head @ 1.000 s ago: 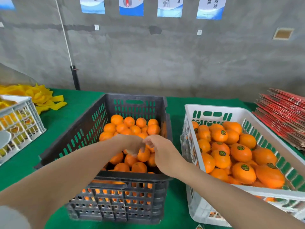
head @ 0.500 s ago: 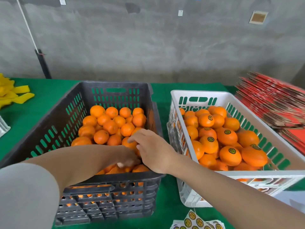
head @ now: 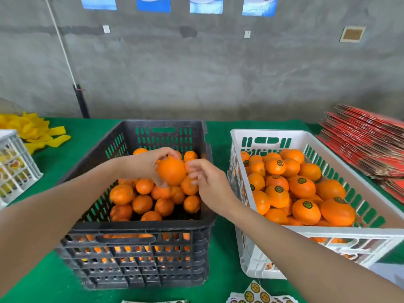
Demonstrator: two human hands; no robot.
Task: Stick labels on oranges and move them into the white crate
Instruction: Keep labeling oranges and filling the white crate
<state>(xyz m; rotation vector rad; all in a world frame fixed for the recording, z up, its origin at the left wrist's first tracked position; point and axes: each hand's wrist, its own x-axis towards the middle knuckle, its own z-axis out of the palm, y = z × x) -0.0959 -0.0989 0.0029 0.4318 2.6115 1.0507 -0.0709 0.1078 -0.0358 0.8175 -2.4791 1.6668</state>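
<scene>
My left hand holds a bare orange above the black crate, which is filled with unlabelled oranges. My right hand is just to the right of that orange, its fingertips almost touching the fruit; the fingers are blurred, and I cannot tell if a label is on them. The white crate to the right holds oranges with round dark labels. A sheet of round labels lies at the table's near edge.
The table has a green cloth. A small white crate stands at the left, with yellow strips behind it. Stacked red cardboard lies at the right. A grey wall is behind.
My left hand has risen out of the black crate with an orange in it. My right hand has lifted to meet the orange. The view has tilted back up.
</scene>
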